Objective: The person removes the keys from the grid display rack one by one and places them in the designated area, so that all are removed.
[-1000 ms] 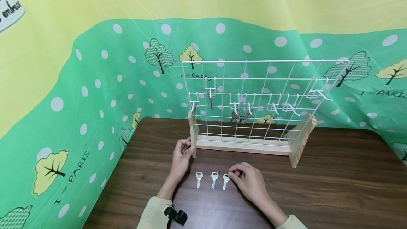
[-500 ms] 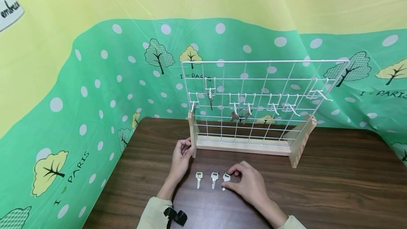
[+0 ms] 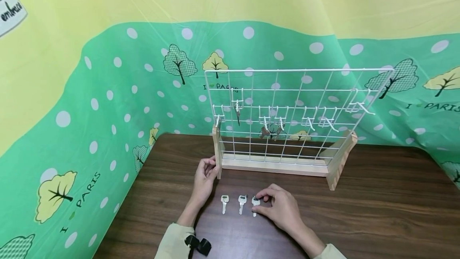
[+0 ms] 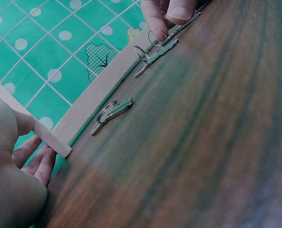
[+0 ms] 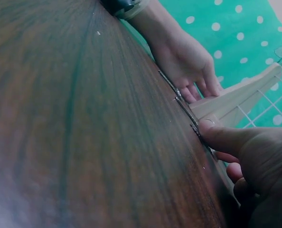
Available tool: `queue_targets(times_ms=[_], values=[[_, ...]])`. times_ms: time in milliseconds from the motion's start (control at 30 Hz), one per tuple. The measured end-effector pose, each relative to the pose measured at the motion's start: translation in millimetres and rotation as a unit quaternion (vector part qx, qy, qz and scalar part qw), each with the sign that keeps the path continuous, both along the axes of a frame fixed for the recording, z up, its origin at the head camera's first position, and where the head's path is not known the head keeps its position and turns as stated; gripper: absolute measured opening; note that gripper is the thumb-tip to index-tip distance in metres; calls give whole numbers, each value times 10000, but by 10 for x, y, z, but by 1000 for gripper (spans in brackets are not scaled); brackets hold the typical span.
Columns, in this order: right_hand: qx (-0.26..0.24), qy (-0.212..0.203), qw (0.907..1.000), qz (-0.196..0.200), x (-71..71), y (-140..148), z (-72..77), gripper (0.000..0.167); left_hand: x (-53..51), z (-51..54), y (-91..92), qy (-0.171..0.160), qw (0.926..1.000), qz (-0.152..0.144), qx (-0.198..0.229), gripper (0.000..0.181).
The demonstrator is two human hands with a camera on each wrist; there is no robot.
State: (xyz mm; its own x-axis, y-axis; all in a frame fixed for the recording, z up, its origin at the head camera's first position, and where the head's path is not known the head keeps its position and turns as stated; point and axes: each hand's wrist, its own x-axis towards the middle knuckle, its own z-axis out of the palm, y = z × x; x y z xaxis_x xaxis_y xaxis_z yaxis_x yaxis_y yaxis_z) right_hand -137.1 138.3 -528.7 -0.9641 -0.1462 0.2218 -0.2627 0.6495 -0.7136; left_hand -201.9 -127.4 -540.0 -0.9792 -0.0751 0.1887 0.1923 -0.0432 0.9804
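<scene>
Three silver keys with small rings lie in a row on the dark wooden table: a left key (image 3: 224, 199), a middle key (image 3: 242, 200) and a right key (image 3: 256, 202). My right hand (image 3: 282, 209) holds the right key between thumb and index finger, partly covering its blade. With thumb in front and fingers behind, my left hand (image 3: 204, 181) grips the left wooden side (image 4: 55, 142) of a stand. That stand carries a white wire grid (image 3: 298, 70). The left wrist view shows the left key (image 4: 112, 115) nearest that hand.
Several hooks hang on the grid, some bearing keys, such as one hanging key (image 3: 237, 115) at upper left. The right-hand hook (image 3: 361, 107) carries none. A wooden base bar (image 3: 273, 167) joins the stand's sides. Behind hangs a green and yellow printed cloth (image 3: 125, 91).
My right thumb has moved from the right key's head down toward its blade. That key has turned slightly and lies straighter. My left hand stays on the stand.
</scene>
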Motion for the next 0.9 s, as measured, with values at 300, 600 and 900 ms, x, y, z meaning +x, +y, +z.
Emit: queue_targets(times_ms=[300,600,900], values=[[-40,71,10000,10,-3,-3,-10,33,2,-1,-2,8,10000,20,23,18],[-514,354,9980,2,-2,9,-48,27,3,-22,0,7,10000,24,11,17],[-861,137,9961,-95,-20,6,-24,22,3,-23,-6,57,10000,-16,13,19]])
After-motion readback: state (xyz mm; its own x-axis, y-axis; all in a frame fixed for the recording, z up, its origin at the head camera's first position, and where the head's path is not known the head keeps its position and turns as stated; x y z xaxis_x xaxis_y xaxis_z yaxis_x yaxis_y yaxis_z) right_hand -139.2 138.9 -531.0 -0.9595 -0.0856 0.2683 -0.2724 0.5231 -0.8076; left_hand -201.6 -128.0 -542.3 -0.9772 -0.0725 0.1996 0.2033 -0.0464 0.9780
